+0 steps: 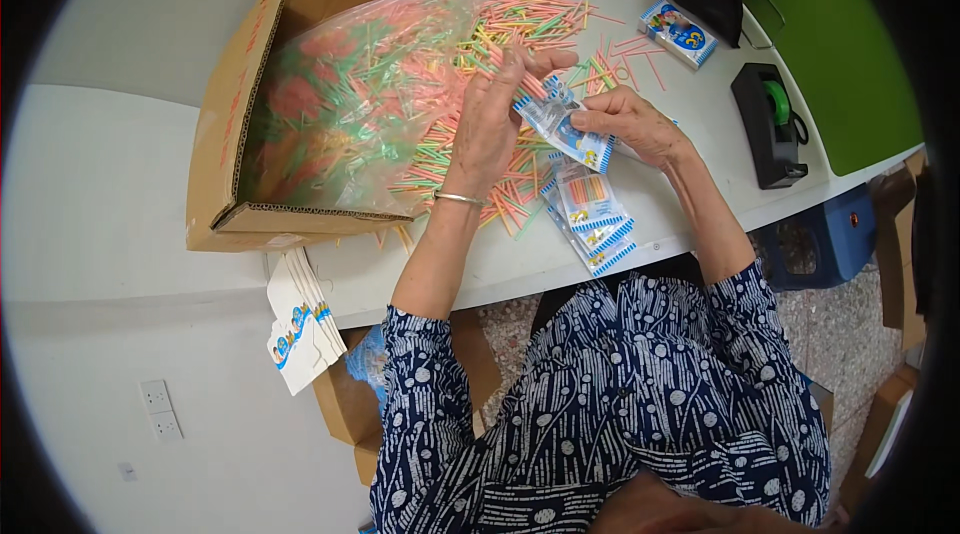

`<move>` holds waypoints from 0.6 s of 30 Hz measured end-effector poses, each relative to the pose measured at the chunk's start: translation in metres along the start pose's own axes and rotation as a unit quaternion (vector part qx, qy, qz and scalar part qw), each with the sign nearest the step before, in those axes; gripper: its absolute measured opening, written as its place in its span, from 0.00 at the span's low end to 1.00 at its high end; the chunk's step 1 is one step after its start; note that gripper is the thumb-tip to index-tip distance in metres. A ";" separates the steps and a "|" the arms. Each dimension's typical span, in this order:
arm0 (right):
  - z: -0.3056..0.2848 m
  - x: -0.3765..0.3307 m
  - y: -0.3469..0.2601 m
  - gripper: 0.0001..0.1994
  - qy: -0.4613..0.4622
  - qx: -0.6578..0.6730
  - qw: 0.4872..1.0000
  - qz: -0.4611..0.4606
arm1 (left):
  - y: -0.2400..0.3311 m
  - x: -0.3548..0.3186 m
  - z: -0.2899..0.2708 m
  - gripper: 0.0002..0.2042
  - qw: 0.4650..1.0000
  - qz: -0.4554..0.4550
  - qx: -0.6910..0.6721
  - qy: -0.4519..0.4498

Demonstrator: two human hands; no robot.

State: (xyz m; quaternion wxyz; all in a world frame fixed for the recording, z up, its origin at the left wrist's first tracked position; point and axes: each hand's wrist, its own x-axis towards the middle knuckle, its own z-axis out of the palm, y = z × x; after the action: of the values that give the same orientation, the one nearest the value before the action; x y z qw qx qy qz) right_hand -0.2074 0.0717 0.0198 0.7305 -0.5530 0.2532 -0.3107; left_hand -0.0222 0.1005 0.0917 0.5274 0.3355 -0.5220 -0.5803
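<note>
The right hand (632,124) pinches a blue-and-white packet (563,122) between thumb and fingers, the packet slanting leftward from the thumb. Its upper end meets the left hand (488,114), whose fingers curl around pink sticks (532,86). Just below the held packet, overlapping filled packets (590,202) lie by the worktop's (685,214) near edge. Beyond the left hand, loose pastel sticks (530,14) spread from an open cardboard box (222,134) toward the far edge. A black tape dispenser (758,139) stands near the right edge.

Packing workshop (carton (228,124), tape dispenser (764,134))
</note>
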 end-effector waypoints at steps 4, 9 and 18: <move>0.002 -0.002 0.000 0.14 0.003 -0.025 1.000 -0.005 | -0.007 -0.005 -0.008 0.20 0.995 -0.009 0.087 -0.049; 0.001 -0.003 0.006 0.15 0.022 -0.033 0.999 -0.026 | -0.014 -0.004 -0.016 0.15 0.972 0.043 0.227 -0.046; 0.004 -0.003 0.007 0.16 0.017 0.006 0.999 -0.035 | -0.003 -0.004 -0.020 0.19 0.924 -0.007 0.373 -0.085</move>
State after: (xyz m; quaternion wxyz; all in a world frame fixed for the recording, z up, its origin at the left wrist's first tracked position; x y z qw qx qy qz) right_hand -0.2056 0.0779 0.0141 0.7177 -0.5518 0.2444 -0.3474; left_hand -0.0032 0.0985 0.0831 0.3134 0.4613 -0.7413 -0.3734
